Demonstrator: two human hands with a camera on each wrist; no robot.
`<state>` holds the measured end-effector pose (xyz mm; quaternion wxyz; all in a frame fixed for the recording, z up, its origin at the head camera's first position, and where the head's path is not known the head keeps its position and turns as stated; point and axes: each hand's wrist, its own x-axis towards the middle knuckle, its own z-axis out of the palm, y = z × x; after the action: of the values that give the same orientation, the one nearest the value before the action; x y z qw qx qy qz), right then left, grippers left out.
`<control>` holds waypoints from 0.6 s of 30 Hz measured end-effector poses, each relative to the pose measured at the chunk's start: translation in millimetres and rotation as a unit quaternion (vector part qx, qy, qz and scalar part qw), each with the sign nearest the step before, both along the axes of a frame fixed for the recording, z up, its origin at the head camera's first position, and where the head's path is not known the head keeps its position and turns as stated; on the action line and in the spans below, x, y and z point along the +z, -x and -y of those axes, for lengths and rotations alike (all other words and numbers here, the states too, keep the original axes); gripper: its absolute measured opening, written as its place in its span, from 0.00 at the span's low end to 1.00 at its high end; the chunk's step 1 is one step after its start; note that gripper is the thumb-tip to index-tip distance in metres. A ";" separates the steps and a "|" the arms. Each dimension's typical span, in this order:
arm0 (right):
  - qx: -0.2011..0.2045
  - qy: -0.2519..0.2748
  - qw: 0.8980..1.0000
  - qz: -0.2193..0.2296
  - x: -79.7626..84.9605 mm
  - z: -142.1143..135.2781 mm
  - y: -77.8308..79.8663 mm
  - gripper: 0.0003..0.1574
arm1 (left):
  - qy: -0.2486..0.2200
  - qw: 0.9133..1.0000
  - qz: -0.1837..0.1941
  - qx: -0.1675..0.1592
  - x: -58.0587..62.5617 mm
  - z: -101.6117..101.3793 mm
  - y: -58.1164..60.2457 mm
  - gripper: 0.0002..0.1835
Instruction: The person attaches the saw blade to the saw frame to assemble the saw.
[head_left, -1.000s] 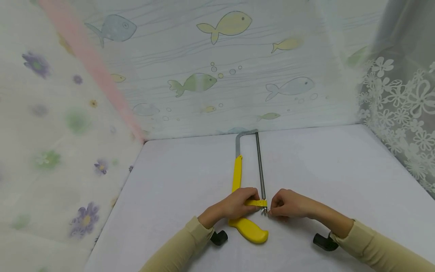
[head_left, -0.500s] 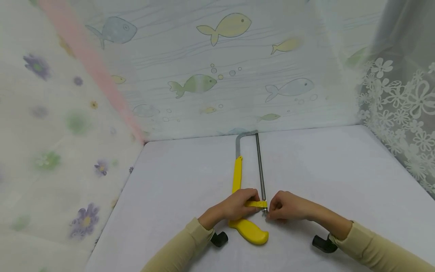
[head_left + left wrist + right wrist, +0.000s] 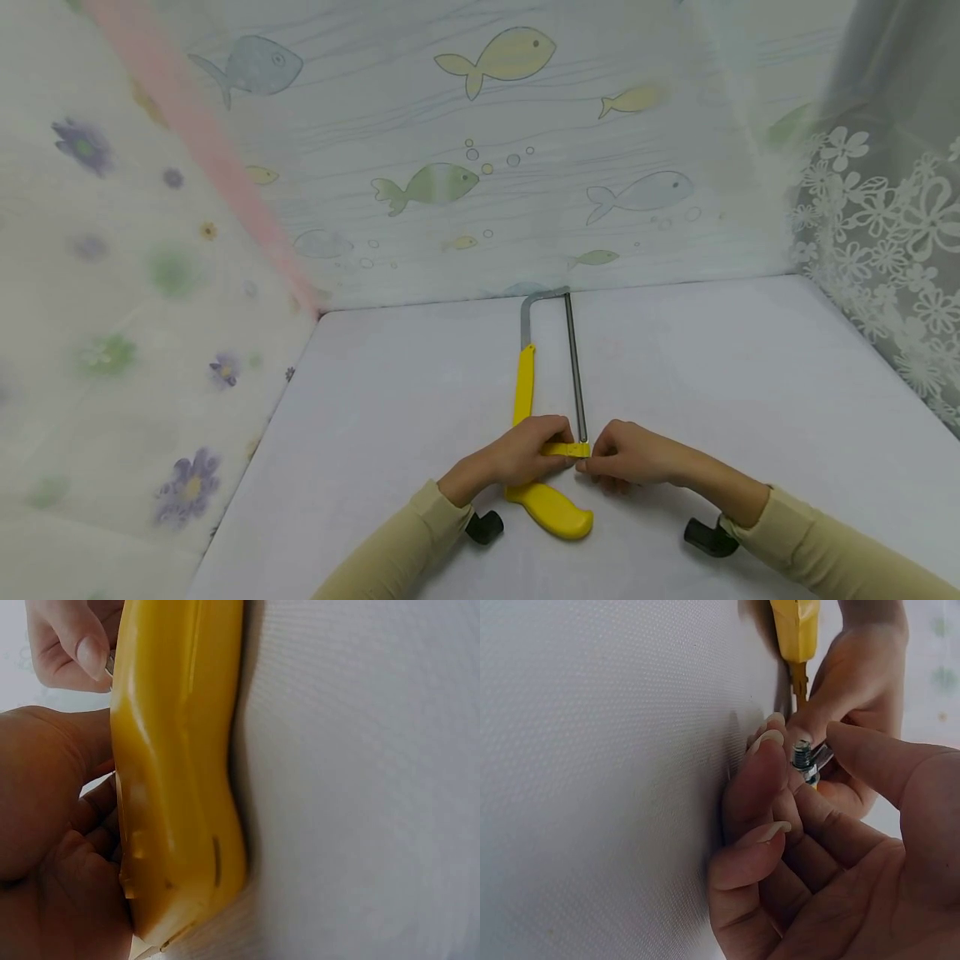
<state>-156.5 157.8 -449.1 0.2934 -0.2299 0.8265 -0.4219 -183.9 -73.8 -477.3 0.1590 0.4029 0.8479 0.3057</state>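
A hacksaw (image 3: 523, 383) with a yellow and grey frame lies on the white cloth, its blade side to the right. My left hand (image 3: 528, 448) grips the frame around its yellow lower bracket (image 3: 567, 449), just above the yellow handle (image 3: 558, 512). That handle fills the middle of the left wrist view. At the bracket's end, my right hand (image 3: 628, 455) pinches a small metal wing nut (image 3: 824, 756) between thumb and index finger. The nut sits on a threaded bolt (image 3: 802, 753), whose end sticks out between the fingers. From the head view, the fingers cover the nut.
White cloth (image 3: 405, 375) covers the table. A fish-printed curtain (image 3: 450, 167) hangs right behind the saw's far end. Flowered fabric (image 3: 150, 333) closes the left side, lace (image 3: 900, 250) the right. Black wrist mounts (image 3: 711, 537) stick out under the sleeves.
My right hand's fingers shift slightly left and close over the wing nut, which showed beside them before. The left hand and the hacksaw stay in place.
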 end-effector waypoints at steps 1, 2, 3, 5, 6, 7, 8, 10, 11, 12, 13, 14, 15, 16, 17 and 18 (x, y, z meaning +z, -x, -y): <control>0.000 -0.001 1.000 0.000 0.0 -0.1 0.0 0.24 | 0.000 1.000 0.000 0.000 -0.2 0.0 0.1 0.05; 0.000 -0.001 1.000 -0.001 -0.1 -0.3 0.1 0.24 | 0.000 1.000 0.002 0.001 -0.1 0.0 0.0 0.05; 0.000 0.000 1.000 -0.002 0.0 -0.5 0.1 0.24 | 0.000 1.000 0.002 0.001 -0.1 0.0 -0.2 0.05; 0.000 -0.001 1.000 -0.004 -0.3 -1.4 0.4 0.23 | -0.001 1.000 0.004 0.000 0.1 -0.1 -0.6 0.05; -0.001 -0.002 1.000 -0.004 -0.1 -1.9 0.4 0.22 | -0.001 1.000 0.004 0.000 0.2 -0.1 -0.8 0.05; -0.002 -0.002 1.000 -0.003 -0.3 -2.4 0.5 0.22 | -0.001 1.000 0.004 -0.001 0.1 0.0 -0.9 0.05; -0.003 -0.003 1.000 -0.002 -0.5 -2.9 0.6 0.21 | -0.001 1.000 0.004 -0.001 0.1 0.0 -1.0 0.05; -0.005 -0.005 1.000 0.001 -1.0 -3.9 0.8 0.20 | -0.001 1.000 0.006 0.000 0.2 0.3 -1.1 0.05; -0.004 -0.005 1.000 0.002 -1.2 -4.4 1.0 0.19 | 0.000 1.000 0.007 0.000 0.4 0.4 -1.1 0.05; -0.004 -0.005 1.000 0.003 -1.3 -4.9 1.2 0.19 | 0.001 1.000 0.006 0.001 0.5 0.4 -1.0 0.05; -0.003 -0.005 1.000 0.004 -1.6 -5.4 1.4 0.18 | 0.002 1.000 0.006 0.001 0.7 0.3 -0.9 0.05; -0.002 -0.004 1.000 0.003 -1.8 -5.9 1.8 0.18 | 0.002 1.000 0.008 0.002 0.8 0.2 -0.7 0.05; 0.000 -0.004 1.000 0.002 -1.8 -6.4 2.1 0.18 | 0.003 1.000 0.007 0.003 0.9 0.2 -0.4 0.05; 0.001 -0.003 1.000 0.002 -1.6 -6.9 2.3 0.18 | 0.003 1.000 0.006 0.002 0.8 0.1 0.0 0.05; 0.002 -0.004 1.000 0.002 -1.6 -7.5 2.7 0.17 | 0.004 1.000 0.005 0.002 0.5 0.0 0.5 0.05; 0.002 -0.003 1.000 0.001 -1.7 -8.1 2.9 0.16 | 0.005 1.000 0.004 0.002 0.3 -0.2 0.9 0.05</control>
<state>-159.4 165.9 -450.8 0.2957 -0.2301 0.8271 -0.4189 -184.8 -73.6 -477.0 0.1640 0.3993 0.8493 0.3038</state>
